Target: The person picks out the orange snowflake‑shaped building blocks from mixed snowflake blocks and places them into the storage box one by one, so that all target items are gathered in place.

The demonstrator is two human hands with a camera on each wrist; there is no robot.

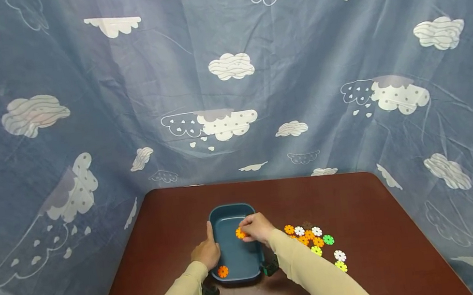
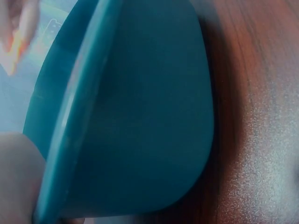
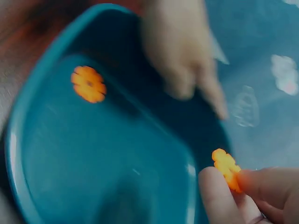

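Observation:
My left hand (image 1: pixel 207 254) holds the left wall of a blue-green plastic tray (image 1: pixel 239 279), its index finger stretched along the rim. In the left wrist view, part of that hand (image 2: pixel 18 175) overlaps the tray's inner side. Above the tray, my right hand (image 1: pixel 258 228) pinches an orange notched disc (image 1: pixel 240 233) between thumb and fingertips. The right wrist view shows this pinched disc (image 3: pixel 226 169) tilted on edge, near the tray's wall. A second orange disc (image 3: pixel 88 84) lies flat on the tray floor, in the near left corner.
Right of the tray, several notched discs lie loose on the brown table (image 1: pixel 381 228): orange (image 1: pixel 319 242), white (image 1: pixel 340 256), yellow (image 1: pixel 341 266), green (image 1: pixel 328 239) and brown (image 1: pixel 307 225). My right forearm passes over part of this group. A cloud-patterned curtain (image 1: pixel 230 94) hangs behind the table.

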